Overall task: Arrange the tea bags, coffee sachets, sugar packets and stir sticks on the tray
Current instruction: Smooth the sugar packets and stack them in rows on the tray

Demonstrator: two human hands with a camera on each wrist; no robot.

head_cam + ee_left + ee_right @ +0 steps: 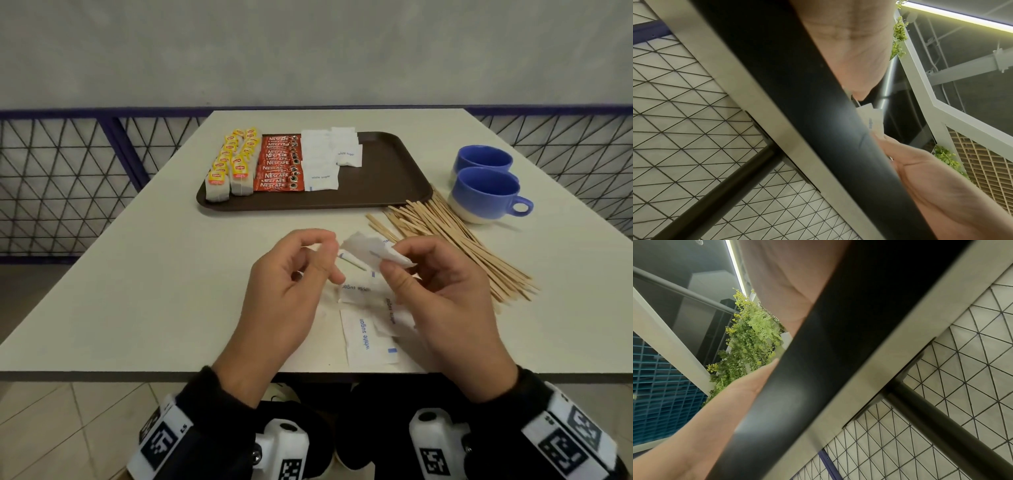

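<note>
Near the table's front edge, my right hand [394,258] pinches a small bunch of white sugar packets [366,250] between thumb and fingers. My left hand [334,260] faces it with curled fingers, its tips at the bunch's left end, seemingly pinching a packet seen edge-on. More sugar packets [366,337] lie loose on the table under both hands. On the brown tray [387,171], tea bags [236,161], red coffee sachets [281,162] and sugar packets [322,161] lie in rows on its left half. Wooden stir sticks [455,240] lie heaped right of my hands. The left wrist view shows a held packet [871,118].
Two blue cups [486,192] stand right of the tray, beyond the sticks. The tray's right half is bare. A wire-mesh railing [68,178] runs behind the cream table [171,274]. Both wrist views look up from below the table's dark edge [818,113].
</note>
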